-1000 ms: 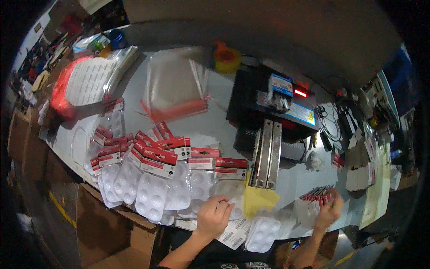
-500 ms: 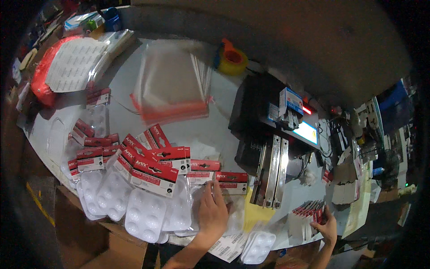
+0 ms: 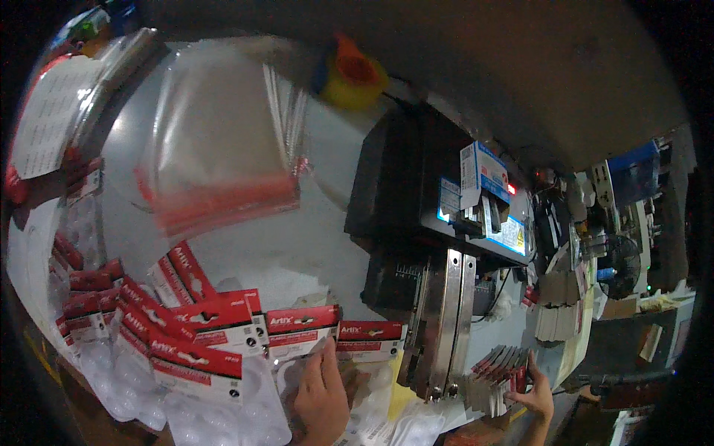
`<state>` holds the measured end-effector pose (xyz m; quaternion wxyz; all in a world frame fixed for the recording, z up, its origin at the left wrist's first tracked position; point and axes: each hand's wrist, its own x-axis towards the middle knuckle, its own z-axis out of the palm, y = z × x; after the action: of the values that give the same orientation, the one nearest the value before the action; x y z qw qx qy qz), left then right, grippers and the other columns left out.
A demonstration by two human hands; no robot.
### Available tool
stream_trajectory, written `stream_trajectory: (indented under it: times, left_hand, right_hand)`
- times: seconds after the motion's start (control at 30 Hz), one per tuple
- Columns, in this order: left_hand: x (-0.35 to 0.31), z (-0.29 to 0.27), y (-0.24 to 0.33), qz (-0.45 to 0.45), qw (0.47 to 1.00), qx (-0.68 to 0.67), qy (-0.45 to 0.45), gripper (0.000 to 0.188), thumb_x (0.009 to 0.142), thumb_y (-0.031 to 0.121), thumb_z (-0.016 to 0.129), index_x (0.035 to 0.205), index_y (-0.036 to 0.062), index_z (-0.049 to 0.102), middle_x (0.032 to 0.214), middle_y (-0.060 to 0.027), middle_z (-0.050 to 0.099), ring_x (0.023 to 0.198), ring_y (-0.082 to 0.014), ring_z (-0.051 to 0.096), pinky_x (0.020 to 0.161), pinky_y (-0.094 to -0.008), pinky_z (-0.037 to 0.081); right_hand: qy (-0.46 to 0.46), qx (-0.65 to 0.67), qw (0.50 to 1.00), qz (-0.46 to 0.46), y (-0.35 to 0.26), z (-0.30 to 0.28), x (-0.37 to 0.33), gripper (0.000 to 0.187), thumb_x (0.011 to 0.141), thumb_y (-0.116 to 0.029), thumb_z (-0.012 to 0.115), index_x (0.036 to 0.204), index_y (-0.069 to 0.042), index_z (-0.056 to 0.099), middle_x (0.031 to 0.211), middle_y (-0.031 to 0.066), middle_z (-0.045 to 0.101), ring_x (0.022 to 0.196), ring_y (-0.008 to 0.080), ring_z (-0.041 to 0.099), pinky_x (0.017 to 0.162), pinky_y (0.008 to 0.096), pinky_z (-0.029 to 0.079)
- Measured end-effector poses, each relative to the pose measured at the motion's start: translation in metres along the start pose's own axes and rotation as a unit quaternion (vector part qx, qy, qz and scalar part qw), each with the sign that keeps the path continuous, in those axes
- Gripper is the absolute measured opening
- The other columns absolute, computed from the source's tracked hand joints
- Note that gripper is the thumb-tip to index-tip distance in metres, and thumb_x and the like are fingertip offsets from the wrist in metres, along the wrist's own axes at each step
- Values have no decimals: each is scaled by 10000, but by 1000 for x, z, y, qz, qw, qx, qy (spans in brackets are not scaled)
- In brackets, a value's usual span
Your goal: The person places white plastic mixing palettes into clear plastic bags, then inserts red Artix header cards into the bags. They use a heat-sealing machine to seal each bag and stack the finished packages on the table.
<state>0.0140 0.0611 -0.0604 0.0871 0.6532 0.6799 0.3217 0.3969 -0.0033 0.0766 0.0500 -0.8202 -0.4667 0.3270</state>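
My left hand point(image 3: 321, 394) reaches in from the lower edge, its fingers stretched up to the red-and-white header card of a bagged palette point(image 3: 302, 331). Its thumb side is partly hidden. Another bagged palette point(image 3: 370, 340) lies just to its right. Left of the hand is a loose heap of white plastic paint palettes point(image 3: 223, 424) in clear bags, with red header cards point(image 3: 197, 366) overlapping. At the lower right my right hand point(image 3: 532, 398) closes on the near right end of a row of red-and-white header cards point(image 3: 497, 375), thumb in front.
A black machine point(image 3: 401, 178) with a small blue-and-white box point(image 3: 485, 175) on top and metal rails point(image 3: 446, 327) stands between the hands. Clear plastic bags point(image 3: 223, 126) lie at the back left, near a yellow tape roll point(image 3: 353, 82). Folded cards point(image 3: 559, 301) stand at right.
My view has swung so the table's things sit further left and mostly lower. My left hand's fingertips now lie at the nearer card's lower edge. The right hand stays at the card row.
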Motion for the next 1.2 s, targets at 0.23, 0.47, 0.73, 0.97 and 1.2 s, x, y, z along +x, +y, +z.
stream_trajectory:
  times: [0.23,0.47,0.73,0.97,1.2]
  left_hand:
    - [8,0,2,18,1000,-15,-9,406,861,-40,556,1260,33,529,1178,-108,565,1001,-236,597,720,-264,530]
    - [14,-6,4,3,993,64,-95,305,891,98,582,1193,52,587,1084,-106,573,960,-246,593,779,-310,527]
    - [19,-4,-4,-22,988,67,-139,322,889,140,592,1197,52,571,1068,-105,572,952,-238,589,766,-307,522]
    - [21,0,-6,-28,986,62,-151,331,889,156,588,1200,47,556,1058,-105,570,947,-230,585,757,-305,515]
    - [17,-1,-9,-19,987,39,-156,342,890,173,585,1203,42,540,1047,-104,568,942,-222,581,748,-302,509]
  right_hand:
    - [30,-54,998,-33,10,-2,1,1133,525,-248,821,1419,58,195,852,54,608,781,114,545,786,265,451]
    - [22,20,999,41,-1,-2,-2,1108,504,-138,810,1427,22,219,673,12,543,555,58,474,536,203,403]
    - [-18,-60,998,-7,31,-9,-16,912,699,-295,774,1410,-12,278,1008,145,624,838,235,620,656,326,493]
    - [-3,-71,997,5,10,-9,-5,1029,555,-278,782,1401,27,282,905,102,620,681,132,522,574,255,426]
    - [49,26,992,110,-23,0,3,1027,522,-178,760,1402,39,278,999,129,581,760,102,475,650,244,398]
